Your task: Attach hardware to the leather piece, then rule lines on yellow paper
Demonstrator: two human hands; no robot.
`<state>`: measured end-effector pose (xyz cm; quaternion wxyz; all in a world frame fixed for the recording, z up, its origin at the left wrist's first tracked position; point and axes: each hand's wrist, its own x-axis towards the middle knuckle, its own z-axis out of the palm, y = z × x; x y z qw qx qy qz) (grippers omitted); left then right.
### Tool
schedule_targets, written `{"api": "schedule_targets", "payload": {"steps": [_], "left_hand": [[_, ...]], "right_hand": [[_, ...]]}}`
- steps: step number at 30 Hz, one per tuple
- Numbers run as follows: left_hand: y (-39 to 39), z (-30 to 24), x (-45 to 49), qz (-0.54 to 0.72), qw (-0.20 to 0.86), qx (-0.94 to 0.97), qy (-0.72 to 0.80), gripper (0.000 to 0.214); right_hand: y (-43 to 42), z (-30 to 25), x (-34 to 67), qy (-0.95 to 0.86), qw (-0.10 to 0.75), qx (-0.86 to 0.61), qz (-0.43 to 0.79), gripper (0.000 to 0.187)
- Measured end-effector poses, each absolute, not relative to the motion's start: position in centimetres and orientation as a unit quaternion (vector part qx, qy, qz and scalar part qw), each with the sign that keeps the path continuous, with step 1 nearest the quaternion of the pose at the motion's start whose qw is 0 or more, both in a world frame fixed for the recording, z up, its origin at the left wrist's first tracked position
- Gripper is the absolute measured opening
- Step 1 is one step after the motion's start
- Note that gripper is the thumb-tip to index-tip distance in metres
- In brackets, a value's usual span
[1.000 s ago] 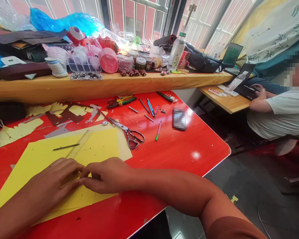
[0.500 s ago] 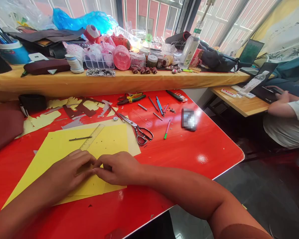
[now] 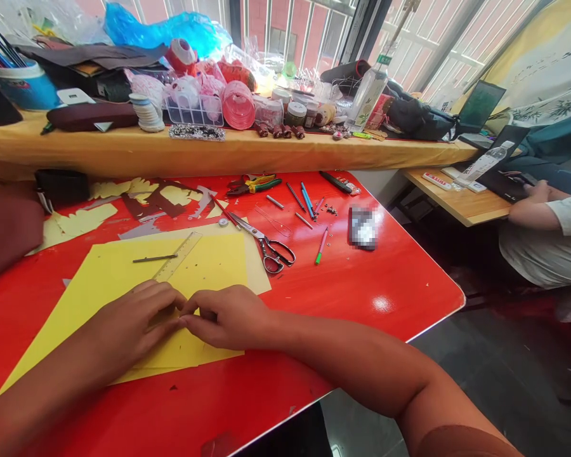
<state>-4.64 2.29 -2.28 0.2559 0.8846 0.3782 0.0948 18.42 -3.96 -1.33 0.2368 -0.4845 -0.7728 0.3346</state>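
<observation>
Over the yellow sheet (image 3: 214,254), my left hand (image 3: 140,320) and my right hand (image 3: 228,316) meet fingertip to fingertip. Each hand is pinched, and whatever lies between the fingertips is too small or hidden to make out. Just beyond my left hand a clear ruler (image 3: 178,257) lies slanted on the sheet. A thin dark metal rod (image 3: 155,258) lies across it. Small dark specks dot the sheet near my fingers. To the right, scissors (image 3: 269,244) with dark handles rest partly on a paler sheet (image 3: 257,270) beneath the yellow one.
Pliers (image 3: 254,184), pens (image 3: 307,200), a green-tipped pen (image 3: 321,245) and a blurred packet (image 3: 363,227) lie on the red table (image 3: 361,285). Paper scraps (image 3: 83,222) are at the left. A crowded shelf (image 3: 266,152) runs behind. Another person (image 3: 533,235) sits at the right.
The view has shifted slightly. My hands stay pinched together over the yellow sheet, with hardly any movement, and the things on the table lie as before.
</observation>
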Motion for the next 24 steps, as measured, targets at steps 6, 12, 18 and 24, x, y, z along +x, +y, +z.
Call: {"api": "schedule_targets", "payload": {"steps": [6,12,18,24], "left_hand": [[2.4,-2.4,-5.1,0.107,0.240,0.889,0.376,0.036],[2.9,-1.2,-5.6,0.129,0.205,0.867,0.436,0.050],[3.6,-0.2,-6.7,0.118,0.185,0.843,0.492,0.055],[3.6,1.1,-7.8,0.096,0.165,0.829,0.525,0.039]], "right_hand": [[-3.9,-1.5,18.4,-0.775,0.238,-0.481,0.334,0.021],[-4.0,-0.7,18.5,-0.769,0.228,-0.484,0.351,0.019],[-4.0,-0.8,18.7,-0.762,0.241,-0.480,0.362,0.018],[-4.1,-1.6,19.1,-0.721,0.334,-0.474,0.378,0.022]]}}
